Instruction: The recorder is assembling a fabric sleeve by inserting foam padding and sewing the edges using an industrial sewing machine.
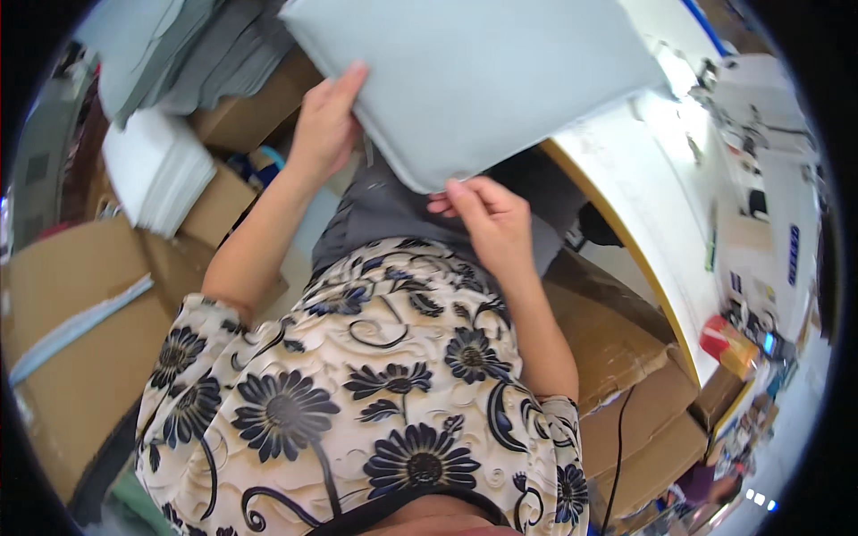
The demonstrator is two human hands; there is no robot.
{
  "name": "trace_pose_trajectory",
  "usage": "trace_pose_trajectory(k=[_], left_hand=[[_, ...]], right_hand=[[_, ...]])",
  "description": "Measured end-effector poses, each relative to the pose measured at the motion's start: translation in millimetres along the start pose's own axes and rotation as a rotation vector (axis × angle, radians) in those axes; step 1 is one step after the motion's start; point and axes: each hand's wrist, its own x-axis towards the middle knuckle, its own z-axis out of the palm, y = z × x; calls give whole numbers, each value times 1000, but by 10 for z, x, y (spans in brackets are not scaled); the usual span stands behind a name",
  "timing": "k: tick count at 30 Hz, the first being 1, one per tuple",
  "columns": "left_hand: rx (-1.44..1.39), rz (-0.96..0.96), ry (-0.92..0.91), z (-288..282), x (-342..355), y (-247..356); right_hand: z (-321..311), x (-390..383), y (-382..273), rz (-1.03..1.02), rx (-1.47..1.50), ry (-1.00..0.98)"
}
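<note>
My left hand grips pale grey panel by its edge; right hand pinches its near corner. White table right of hands, white stack left.

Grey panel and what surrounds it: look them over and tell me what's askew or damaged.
The grey stack at upper left looks uneven, its layers fanned out of line. The carton beside the right forearm seems creased on top. The panel, held at its edges by the left hand and right hand, shows no clear damage.
</note>
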Motion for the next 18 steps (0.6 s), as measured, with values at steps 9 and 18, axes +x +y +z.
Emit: trace_pose_trajectory(k=[9, 18], left_hand=[[56, -103, -113, -64, -94, -132], [433, -236, -274, -663, 278, -23]], right_hand=[[-6, -1, 165, 35, 27, 34], [-621, -132, 44, -141, 101, 255]])
